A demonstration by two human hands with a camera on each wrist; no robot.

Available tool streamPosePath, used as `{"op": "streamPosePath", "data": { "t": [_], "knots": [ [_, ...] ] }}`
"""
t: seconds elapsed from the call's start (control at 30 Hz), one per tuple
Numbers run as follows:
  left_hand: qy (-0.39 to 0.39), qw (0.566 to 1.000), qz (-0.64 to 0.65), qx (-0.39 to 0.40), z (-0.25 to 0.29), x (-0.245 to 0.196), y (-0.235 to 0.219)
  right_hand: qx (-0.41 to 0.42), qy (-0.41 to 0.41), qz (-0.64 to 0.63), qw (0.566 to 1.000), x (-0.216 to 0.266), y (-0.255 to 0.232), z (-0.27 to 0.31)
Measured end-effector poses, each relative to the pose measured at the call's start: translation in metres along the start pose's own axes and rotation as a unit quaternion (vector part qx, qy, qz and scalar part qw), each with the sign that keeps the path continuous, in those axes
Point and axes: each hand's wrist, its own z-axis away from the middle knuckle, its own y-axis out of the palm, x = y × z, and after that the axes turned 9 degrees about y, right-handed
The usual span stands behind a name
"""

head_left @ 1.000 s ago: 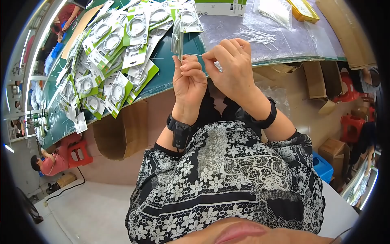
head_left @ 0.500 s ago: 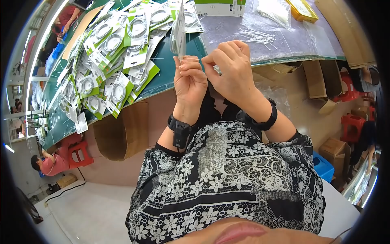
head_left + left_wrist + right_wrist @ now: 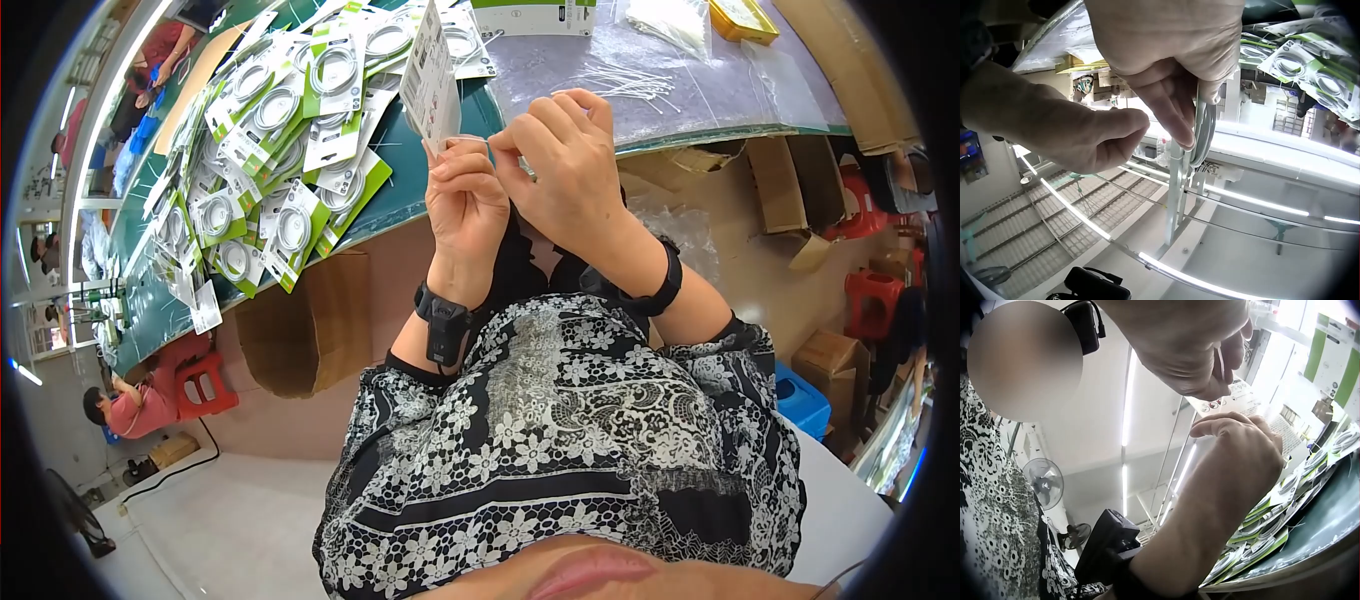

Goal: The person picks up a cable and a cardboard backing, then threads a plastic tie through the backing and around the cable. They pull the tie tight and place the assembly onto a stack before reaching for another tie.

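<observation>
My left hand [image 3: 467, 200] pinches the lower edge of a printed card [image 3: 430, 85] that stands nearly upright above the fingers. In the left wrist view a coiled grey-white cable [image 3: 1205, 134] shows edge-on along the card, right by those fingertips. Close on the right, my right hand [image 3: 568, 165] has its thumb and index finger together on a thin white plastic tie [image 3: 1221, 359]. The tie spans the small gap between the hands. Part of the card's print shows behind the left hand in the right wrist view.
A large heap of carded cables [image 3: 275, 105] covers the table's left side. Loose white ties [image 3: 635, 85] lie on the grey sheet, behind them a bag of ties [image 3: 670, 25] and a yellow tray [image 3: 745, 22]. A green-and-white box [image 3: 535, 18] stands at the back.
The card in my left hand has turned from edge-on to show its printed face and leans a little left. Both hands stay close together, with the right hand still pinching the tie.
</observation>
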Motion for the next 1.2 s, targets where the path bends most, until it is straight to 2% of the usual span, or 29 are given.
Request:
{"op": "streamPosePath", "data": {
  "t": [0.37, 0.47, 0.5, 0.57, 0.6, 0.63, 0.67, 0.7, 0.73, 0.77, 0.8, 0.87, 0.9, 0.97, 1.07, 1.1, 1.13, 1.2],
  "knots": [
    [-0.009, 1.000, 0.024, -0.013, 0.000, 0.000, -0.001, 0.021, 0.012, -0.004, 1.000, 0.002, 0.000, 0.001],
    [0.009, 0.993, -0.115, 0.030, -0.002, -0.006, -0.008, 0.035, 0.016, -0.028, 0.999, 0.001, 0.001, 0.000],
    [0.009, 0.993, -0.113, 0.033, -0.002, -0.009, -0.008, 0.043, 0.018, -0.047, 0.998, 0.000, 0.002, -0.002],
    [0.052, 0.960, -0.272, 0.028, -0.002, -0.006, -0.008, 0.053, 0.012, -0.063, 0.997, -0.005, 0.002, -0.005],
    [0.075, 0.934, -0.348, 0.027, -0.002, -0.003, -0.008, 0.079, 0.052, -0.117, 0.989, -0.012, -0.001, -0.006],
    [0.077, 0.936, -0.341, 0.036, -0.001, -0.003, -0.008, 0.106, 0.089, -0.169, 0.976, -0.019, -0.002, -0.006],
    [0.073, 0.919, -0.387, 0.026, 0.001, -0.006, -0.007, 0.134, 0.127, -0.218, 0.958, -0.024, -0.002, -0.006],
    [0.070, 0.900, -0.431, 0.015, 0.002, -0.010, -0.007, 0.141, 0.119, -0.213, 0.959, -0.029, 0.001, -0.002],
    [0.066, 0.878, -0.474, 0.002, 0.002, -0.010, -0.008, 0.126, 0.142, -0.228, 0.955, -0.038, 0.006, 0.006],
    [0.068, 0.882, -0.466, 0.009, 0.002, -0.007, -0.008, 0.111, 0.165, -0.241, 0.950, -0.046, 0.010, 0.014],
    [0.080, 0.866, -0.493, -0.002, 0.002, -0.001, -0.006, 0.097, 0.189, -0.253, 0.944, -0.050, 0.010, 0.017],
    [0.102, 0.831, -0.546, -0.030, 0.004, 0.009, -0.004, 0.084, 0.180, -0.221, 0.955, -0.055, 0.009, 0.020],
    [0.107, 0.838, -0.534, -0.031, 0.005, 0.008, -0.009, 0.068, 0.176, -0.193, 0.963, -0.056, 0.008, 0.023],
    [0.135, 0.817, -0.560, -0.030, 0.003, 0.001, -0.006, 0.051, 0.175, -0.170, 0.968, -0.054, 0.002, 0.029],
    [0.156, 0.790, -0.593, -0.005, 0.001, 0.002, 0.003, 0.063, 0.017, 0.019, 0.998, -0.050, -0.030, 0.031],
    [0.159, 0.776, -0.610, 0.012, 0.002, 0.003, 0.004, 0.067, 0.018, 0.019, 0.997, -0.045, -0.033, 0.026],
    [0.158, 0.762, -0.627, 0.027, 0.004, 0.004, 0.003, 0.070, -0.040, 0.037, 0.996, -0.037, -0.039, 0.018],
    [0.151, 0.770, -0.620, 0.023, 0.003, 0.007, -0.002, 0.071, -0.159, 0.074, 0.982, -0.028, -0.049, 0.006]
  ]
}}
